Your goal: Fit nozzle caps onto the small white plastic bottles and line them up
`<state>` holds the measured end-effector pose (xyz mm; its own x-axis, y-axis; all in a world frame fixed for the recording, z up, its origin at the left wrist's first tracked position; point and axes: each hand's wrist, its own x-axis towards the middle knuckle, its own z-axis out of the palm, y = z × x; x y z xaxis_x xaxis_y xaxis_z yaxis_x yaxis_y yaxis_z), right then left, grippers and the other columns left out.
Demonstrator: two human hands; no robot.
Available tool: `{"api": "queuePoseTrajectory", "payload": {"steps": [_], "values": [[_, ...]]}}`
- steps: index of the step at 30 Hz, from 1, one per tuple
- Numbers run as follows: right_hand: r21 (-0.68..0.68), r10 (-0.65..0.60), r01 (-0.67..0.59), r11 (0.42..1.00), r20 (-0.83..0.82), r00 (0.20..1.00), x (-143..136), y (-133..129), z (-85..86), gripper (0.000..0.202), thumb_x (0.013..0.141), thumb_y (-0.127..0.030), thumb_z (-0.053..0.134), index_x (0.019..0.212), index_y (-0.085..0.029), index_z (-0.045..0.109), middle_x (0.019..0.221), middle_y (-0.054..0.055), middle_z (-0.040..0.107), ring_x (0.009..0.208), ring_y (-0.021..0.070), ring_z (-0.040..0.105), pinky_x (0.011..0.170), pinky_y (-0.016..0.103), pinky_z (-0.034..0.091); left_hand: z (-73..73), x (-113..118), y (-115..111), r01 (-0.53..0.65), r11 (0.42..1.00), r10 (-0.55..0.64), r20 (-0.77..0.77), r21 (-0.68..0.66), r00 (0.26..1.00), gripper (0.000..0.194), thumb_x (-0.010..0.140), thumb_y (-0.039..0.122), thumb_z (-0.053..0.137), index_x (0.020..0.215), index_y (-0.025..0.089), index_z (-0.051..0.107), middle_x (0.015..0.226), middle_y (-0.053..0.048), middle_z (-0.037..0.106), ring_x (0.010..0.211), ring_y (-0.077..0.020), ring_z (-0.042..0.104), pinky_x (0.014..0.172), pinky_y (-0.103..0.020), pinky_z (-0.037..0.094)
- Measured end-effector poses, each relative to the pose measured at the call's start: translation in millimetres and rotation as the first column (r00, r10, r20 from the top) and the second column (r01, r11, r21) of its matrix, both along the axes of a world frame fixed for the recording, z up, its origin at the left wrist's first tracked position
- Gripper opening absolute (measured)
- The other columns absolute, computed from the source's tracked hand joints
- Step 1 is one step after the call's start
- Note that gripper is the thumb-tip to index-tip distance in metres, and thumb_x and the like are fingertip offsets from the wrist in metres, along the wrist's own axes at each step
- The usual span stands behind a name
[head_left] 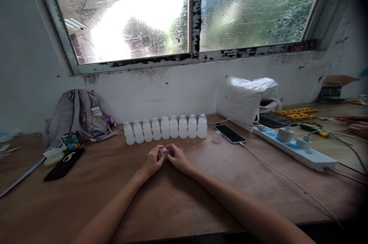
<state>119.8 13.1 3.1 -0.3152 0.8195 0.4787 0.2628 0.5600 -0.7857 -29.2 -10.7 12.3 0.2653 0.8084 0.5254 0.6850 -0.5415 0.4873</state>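
The left hand (pixel 153 159) and the right hand (pixel 177 156) are meeting above the brown wooden tabletop (pixel 161 202), and the fingers of both are pinching one small, clear, round plastic piece (pixel 163 152) from opposite sides. This piece is sitting between the fingertips, which are partly covering it; its exact form is too small to tell. Directly behind the hands, nine frosted white plastic bottles with clear domed tops (pixel 165 129) are standing upright in a row along the white wall (pixel 184 90). To the right of the row, a thin, clear, round disc (pixel 217 137) is lying flat just beside a dark-screened smartphone (pixel 230 134). A white cable (pixel 276 172) is running from the smartphone's near end across the tabletop. Farther right, a long white power strip (pixel 299 152) is holding two white plug adapters (pixel 285 135).
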Motion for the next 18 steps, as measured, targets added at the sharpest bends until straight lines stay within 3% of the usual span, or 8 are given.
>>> {"api": "queuePoseTrajectory", "payload": {"steps": [6, 18], "values": [[0.035, 0.022, -0.022, 0.999, -0.005, 1.000, -2.5, -2.3, 1.6, 0.017, 0.069, -0.015, 0.044, 0.085, -0.018, 0.047, 0.071, 0.000, 0.059, 0.065, 0.0113, 0.055, 0.060, 0.023, 0.043, 1.2, -0.1, -2.2, -0.026, 0.999, 0.028, -0.040, 0.027, 0.999, 0.031, 0.069, 0.015, 0.045, 0.099, 0.021, 0.043, 0.091, -0.004, 0.056, 0.074, -0.0152, 0.054, 0.066, -0.026, 0.043], [0.110, -0.059, 0.050, 0.993, 0.084, 0.995, -2.2, -3.2, 4.0, 0.019, 0.066, -0.011, 0.044, 0.084, -0.019, 0.046, 0.065, -0.002, 0.055, 0.058, 0.0106, 0.051, 0.056, 0.021, 0.039, 4.6, 5.3, -4.8, -0.084, 0.995, 0.086, -0.043, 0.046, 0.995, 0.023, 0.072, 0.017, 0.044, 0.095, 0.022, 0.045, 0.084, -0.002, 0.057, 0.070, -0.0148, 0.054, 0.060, -0.024, 0.041]]}}
